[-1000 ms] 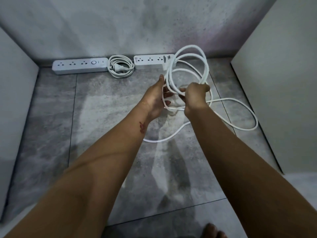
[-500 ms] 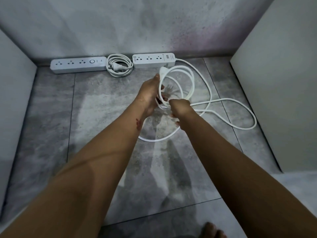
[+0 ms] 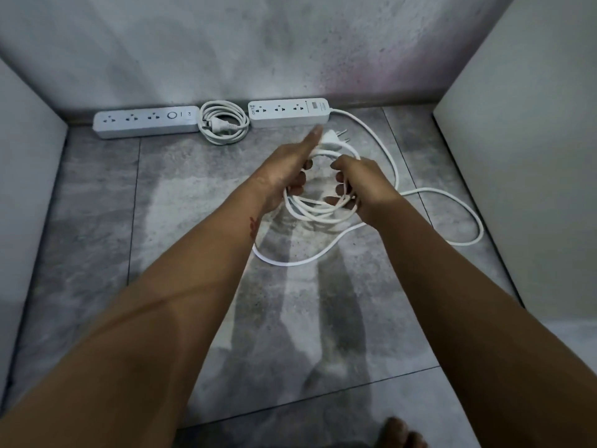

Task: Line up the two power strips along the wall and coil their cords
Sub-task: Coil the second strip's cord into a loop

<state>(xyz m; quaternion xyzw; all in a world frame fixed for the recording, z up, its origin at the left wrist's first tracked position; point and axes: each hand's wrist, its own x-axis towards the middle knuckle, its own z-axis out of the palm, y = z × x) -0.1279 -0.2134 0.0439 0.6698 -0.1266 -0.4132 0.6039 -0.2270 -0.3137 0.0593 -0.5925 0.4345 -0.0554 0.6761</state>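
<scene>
Tiled floor (image 3: 97,221) | left hand (image 3: 286,176), right hand (image 3: 365,185) outstretched | both grip cord loops (image 3: 310,212)

Tile flr (image 3: 97,221), L panel (image 3: 26,163), R panel (image 3: 533,156)

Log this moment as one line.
left hand: holds cord coil; right hand: grips cord coil; cord tail: loose on floor; left strip, right strip: at wall; other cord: coiled

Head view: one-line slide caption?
Left hand and right hand loop the loose cord of the right power strip; the left power strip sits beside its coiled cord at the wall.
</scene>
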